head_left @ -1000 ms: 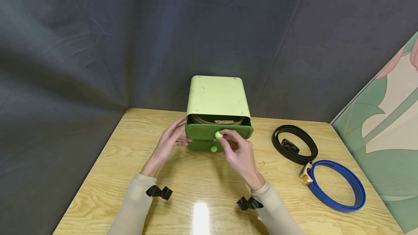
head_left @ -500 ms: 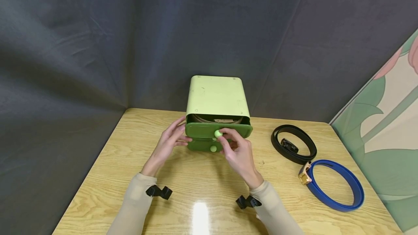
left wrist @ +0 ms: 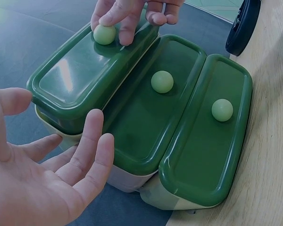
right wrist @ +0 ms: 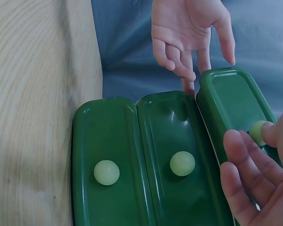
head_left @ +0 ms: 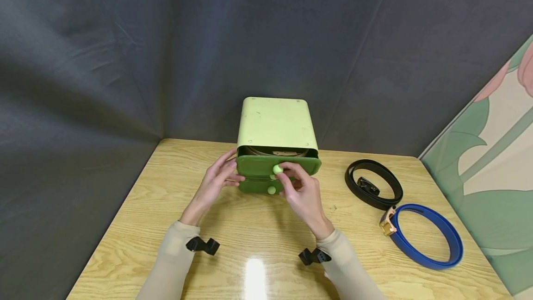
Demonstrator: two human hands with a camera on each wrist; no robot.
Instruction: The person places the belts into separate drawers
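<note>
A pale green mini cabinet [head_left: 275, 121] with three dark green drawers stands at the back of the table. The top drawer [head_left: 255, 165] sits partly out, and through its gap a coiled brownish strap with a pale tag [head_left: 284, 153] shows. My right hand [head_left: 306, 196] pinches that drawer's round knob [left wrist: 104, 34] between thumb and fingers. At the cabinet's left side is my left hand [head_left: 210, 191], fingers spread; its thumb and fingertips lie by the drawer's end in the left wrist view. The middle drawer [left wrist: 137, 136] and bottom drawer [left wrist: 198, 160] are closed.
On the table's right side lie a coiled black belt [head_left: 370, 199] and a coiled blue belt [head_left: 456, 242] with a gold buckle [head_left: 389, 223]. Dark cloth [head_left: 266, 36] hangs behind the cabinet. A floral panel [head_left: 495, 165] borders the right edge.
The top drawer has slid slightly inward, narrowing its gap, with my right hand still on the knob. My left hand has stayed beside the cabinet.
</note>
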